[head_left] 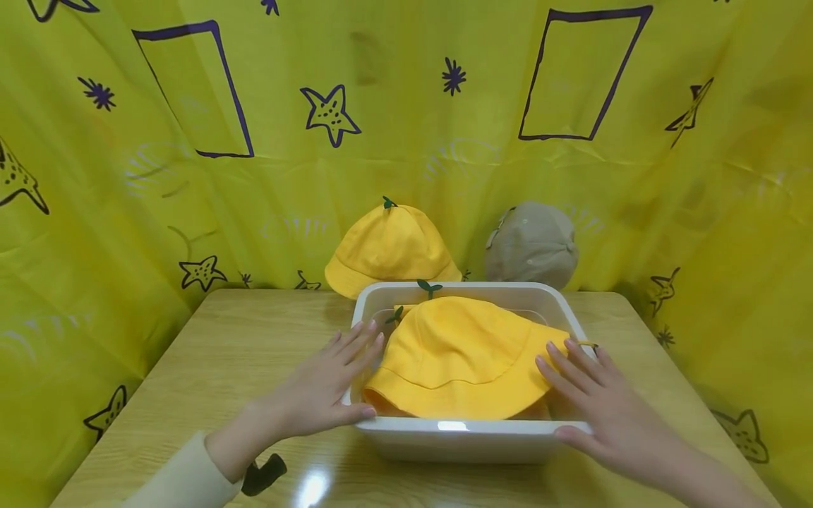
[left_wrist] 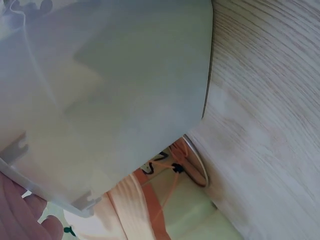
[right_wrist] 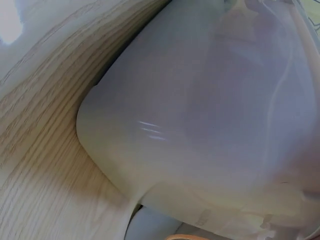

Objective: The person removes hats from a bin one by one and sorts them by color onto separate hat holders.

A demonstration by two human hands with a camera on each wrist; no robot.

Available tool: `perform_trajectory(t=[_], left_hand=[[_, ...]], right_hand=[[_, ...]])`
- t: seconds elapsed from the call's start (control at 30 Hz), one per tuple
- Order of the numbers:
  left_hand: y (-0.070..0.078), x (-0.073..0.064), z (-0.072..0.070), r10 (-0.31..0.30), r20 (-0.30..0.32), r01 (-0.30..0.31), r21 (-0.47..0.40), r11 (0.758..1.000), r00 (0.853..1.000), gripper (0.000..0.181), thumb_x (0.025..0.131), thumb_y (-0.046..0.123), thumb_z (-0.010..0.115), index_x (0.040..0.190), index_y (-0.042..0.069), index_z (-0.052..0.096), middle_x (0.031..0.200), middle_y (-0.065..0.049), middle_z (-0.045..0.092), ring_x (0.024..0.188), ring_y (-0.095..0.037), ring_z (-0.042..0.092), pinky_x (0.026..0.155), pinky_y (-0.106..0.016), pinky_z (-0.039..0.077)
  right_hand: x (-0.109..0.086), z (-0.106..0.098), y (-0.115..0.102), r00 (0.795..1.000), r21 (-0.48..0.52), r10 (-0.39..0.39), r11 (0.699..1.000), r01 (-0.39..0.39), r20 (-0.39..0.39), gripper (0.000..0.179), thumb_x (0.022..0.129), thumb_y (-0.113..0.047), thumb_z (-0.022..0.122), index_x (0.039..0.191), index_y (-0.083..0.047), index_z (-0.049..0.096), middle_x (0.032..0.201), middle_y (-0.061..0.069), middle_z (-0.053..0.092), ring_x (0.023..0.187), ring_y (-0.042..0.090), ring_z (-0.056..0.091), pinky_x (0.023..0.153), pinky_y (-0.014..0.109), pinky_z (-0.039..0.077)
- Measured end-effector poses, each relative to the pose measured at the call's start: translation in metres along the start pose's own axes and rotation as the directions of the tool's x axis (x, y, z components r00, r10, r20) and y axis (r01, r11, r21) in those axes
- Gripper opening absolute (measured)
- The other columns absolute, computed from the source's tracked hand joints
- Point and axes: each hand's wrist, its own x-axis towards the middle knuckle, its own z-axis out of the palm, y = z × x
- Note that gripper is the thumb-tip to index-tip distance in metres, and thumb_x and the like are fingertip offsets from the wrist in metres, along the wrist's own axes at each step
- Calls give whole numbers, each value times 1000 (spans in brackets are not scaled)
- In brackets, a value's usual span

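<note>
A white plastic bin (head_left: 457, 443) stands on the table. Inside lies a yellow bucket hat (head_left: 464, 353) with a green sprout on its crown, and a second green sprout (head_left: 395, 315) pokes up at its left. My left hand (head_left: 320, 384) rests at the bin's left rim, fingers extended and thumb at the near corner. On the opposite side my right hand (head_left: 600, 395) lies over the right rim, fingers spread, fingertips at the hat's brim. In the left wrist view, the fingers (left_wrist: 30, 210) show by the rim; the right wrist view shows the bin's outer wall (right_wrist: 200, 110).
Behind the bin, another yellow hat (head_left: 394, 243) with a sprout and a grey cap (head_left: 533, 243) sit at the back of the wooden table (head_left: 254, 346). A yellow curtain (head_left: 406, 162) with drawn stars hangs around the table's back and sides.
</note>
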Motion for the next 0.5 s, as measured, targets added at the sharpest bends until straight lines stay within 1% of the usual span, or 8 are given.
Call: perform_trajectory(t=[0.13,0.17,0.3,0.4,0.5], left_hand=[[-5,-6,-1,-3,-6,3,4,1000,1000,88,90,70,27,152,9,11,158,-14,8,145,-35,8,113,-55,17],[-6,-7,-1,-6,-8,6,4,1000,1000,89,90,71,25,152,8,12,158,-15,8,145,-35,8,113,-55,17],[-10,-13,-2,-23,-10,23,3,1000,1000,92,89,72,26,151,5,16,158,-15,9,144,-34,9,113,-55,17],[-12,-16,-3,-35,-11,35,2,999,999,91,90,71,27,151,5,15,158,-15,8,145,-33,9,113,-55,17],[-13,-18,-3,-50,-8,50,-10,999,999,87,92,66,34,152,7,13,158,-14,7,145,-32,8,113,-54,17]], right_hand=[[4,3,-4,1000,-2,-6,1000,6,-5,72,96,-61,28,148,-12,31,158,3,18,147,21,6,118,38,-7],[5,4,-5,1000,-2,-8,1000,8,-3,73,95,-61,28,149,-12,31,158,3,18,147,21,6,118,38,-7],[7,7,-7,1000,-5,-12,1000,12,14,75,94,-63,29,149,-12,30,158,4,18,147,20,4,118,38,-9],[9,8,-9,1000,-3,-11,1000,11,26,76,94,-63,31,149,-11,30,158,6,19,147,20,4,117,38,-10],[10,8,-10,1000,2,-9,1000,9,27,75,94,-62,32,148,-10,31,157,7,21,147,19,4,117,39,-9]])
